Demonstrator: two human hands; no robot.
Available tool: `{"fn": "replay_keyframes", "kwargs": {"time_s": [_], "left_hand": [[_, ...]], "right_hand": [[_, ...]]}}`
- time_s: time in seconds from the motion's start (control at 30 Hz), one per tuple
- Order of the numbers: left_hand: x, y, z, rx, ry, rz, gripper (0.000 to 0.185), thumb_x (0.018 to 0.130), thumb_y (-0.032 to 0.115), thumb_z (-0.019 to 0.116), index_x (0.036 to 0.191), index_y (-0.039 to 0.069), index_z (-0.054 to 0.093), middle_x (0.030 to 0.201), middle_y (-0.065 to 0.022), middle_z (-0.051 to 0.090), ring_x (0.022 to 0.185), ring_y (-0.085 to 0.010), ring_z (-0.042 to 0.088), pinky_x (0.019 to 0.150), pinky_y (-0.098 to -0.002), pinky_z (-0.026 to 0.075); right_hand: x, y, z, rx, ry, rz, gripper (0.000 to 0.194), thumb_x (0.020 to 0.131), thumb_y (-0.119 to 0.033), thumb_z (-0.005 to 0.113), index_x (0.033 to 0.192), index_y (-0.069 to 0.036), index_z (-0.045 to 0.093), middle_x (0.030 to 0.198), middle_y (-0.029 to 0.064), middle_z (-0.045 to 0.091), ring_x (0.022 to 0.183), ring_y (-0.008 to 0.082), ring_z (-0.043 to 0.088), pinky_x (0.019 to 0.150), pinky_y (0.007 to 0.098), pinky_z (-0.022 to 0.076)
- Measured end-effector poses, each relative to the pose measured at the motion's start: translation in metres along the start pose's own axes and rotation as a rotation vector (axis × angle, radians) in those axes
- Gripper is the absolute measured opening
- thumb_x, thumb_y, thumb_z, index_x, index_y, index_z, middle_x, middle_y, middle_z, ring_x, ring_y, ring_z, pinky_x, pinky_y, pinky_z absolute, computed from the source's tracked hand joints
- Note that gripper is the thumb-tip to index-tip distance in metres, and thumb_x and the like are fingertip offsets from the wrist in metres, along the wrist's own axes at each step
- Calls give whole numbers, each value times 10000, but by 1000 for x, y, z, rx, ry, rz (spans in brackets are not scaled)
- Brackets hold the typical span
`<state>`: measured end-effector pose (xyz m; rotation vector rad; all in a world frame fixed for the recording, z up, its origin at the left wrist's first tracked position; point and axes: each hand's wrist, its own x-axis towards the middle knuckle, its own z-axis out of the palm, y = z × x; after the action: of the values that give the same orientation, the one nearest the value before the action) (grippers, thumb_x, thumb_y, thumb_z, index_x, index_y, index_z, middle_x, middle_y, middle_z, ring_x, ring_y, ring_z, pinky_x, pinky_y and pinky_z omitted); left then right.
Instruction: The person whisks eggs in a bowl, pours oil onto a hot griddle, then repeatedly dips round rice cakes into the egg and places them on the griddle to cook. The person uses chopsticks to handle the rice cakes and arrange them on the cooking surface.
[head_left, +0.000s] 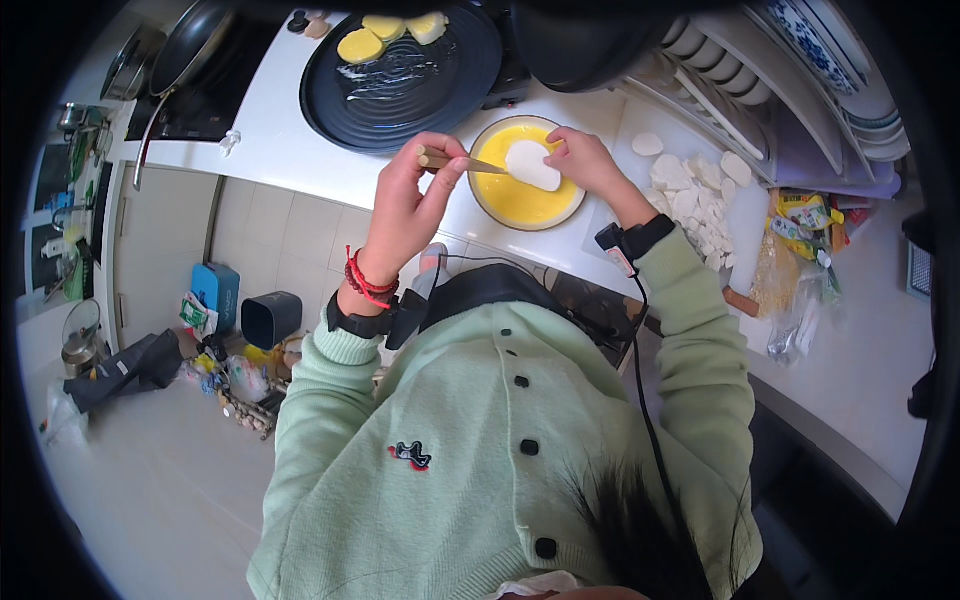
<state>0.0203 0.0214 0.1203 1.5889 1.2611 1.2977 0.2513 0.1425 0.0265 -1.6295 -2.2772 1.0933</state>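
My left hand (411, 191) grips a pair of wooden chopsticks (469, 163). Their tips reach the left edge of a white food slice (532, 165) that looks like steamed bun. On the slice's other side, the fingers of my right hand (589, 161) pinch its edge. Below the slice is a shallow round dish (474, 196) of yellow liquid (517, 211) that looks like beaten egg. Whether the slice rests on the liquid or is held just over it, I cannot tell. Behind my left hand lies a round black ridged pan (405, 112), with several yellow-coated slices (361, 46) at its far side.
Several white slices and chunks (694, 195) lie right of the dish, beside a cleaver-like blade (742, 240) with a brown handle (741, 301). A dish rack (750, 142) stands behind them. Food packets (806, 221) sit farther right. A black cable (641, 360) hangs from my right wrist.
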Motion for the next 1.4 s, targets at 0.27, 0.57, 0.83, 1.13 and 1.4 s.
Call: {"fn": "replay_keyframes", "kwargs": {"time_s": [0.27, 0.57, 0.83, 1.13, 1.4], "left_hand": [[9, 15, 15, 107, -109, 128, 89, 841, 15, 631, 909, 7, 574, 821, -54, 587, 703, -126, 543, 657, -238, 441], [8, 8, 32, -40, -164, 136, 315, 808, 8, 657, 1112, 21, 573, 1084, -93, 499, 720, -106, 552, 667, -238, 466], [-23, -57, -1, 168, -185, -160, 208, 868, 104, 623, 1065, 40, 609, 928, -38, 585, 693, -97, 552, 648, -228, 462], [-30, -75, 7, 153, -142, -188, 176, 884, 117, 589, 1038, 34, 611, 913, -73, 610, 696, -151, 576, 639, -260, 479], [-35, -76, 7, 158, -139, -204, 177, 889, 109, 600, 1046, 29, 620, 882, -53, 612, 701, -109, 562, 639, -237, 473]], "right_hand": [[-58, -72, -3, 184, 114, -620, 374, 700, -114, 733, 1028, -37, 571, 970, 100, 538, 829, 233, 561, 717, 339, 477], [-93, -55, -31, 167, 372, -476, 89, 817, -89, 629, 803, -5, 601, 769, 83, 515, 663, 232, 530, 622, 299, 437], [-114, -22, -46, 136, 275, -455, 80, 816, -48, 631, 884, -6, 622, 908, 101, 580, 749, 229, 592, 669, 282, 473], [-100, -13, -32, -69, 141, -552, 200, 800, -36, 628, 998, -21, 608, 1005, 110, 592, 788, 267, 627, 697, 327, 517], [-100, 0, -30, -116, 226, -729, 144, 821, -88, 633, 940, -8, 645, 948, 113, 642, 802, 226, 646, 705, 308, 543]]}}
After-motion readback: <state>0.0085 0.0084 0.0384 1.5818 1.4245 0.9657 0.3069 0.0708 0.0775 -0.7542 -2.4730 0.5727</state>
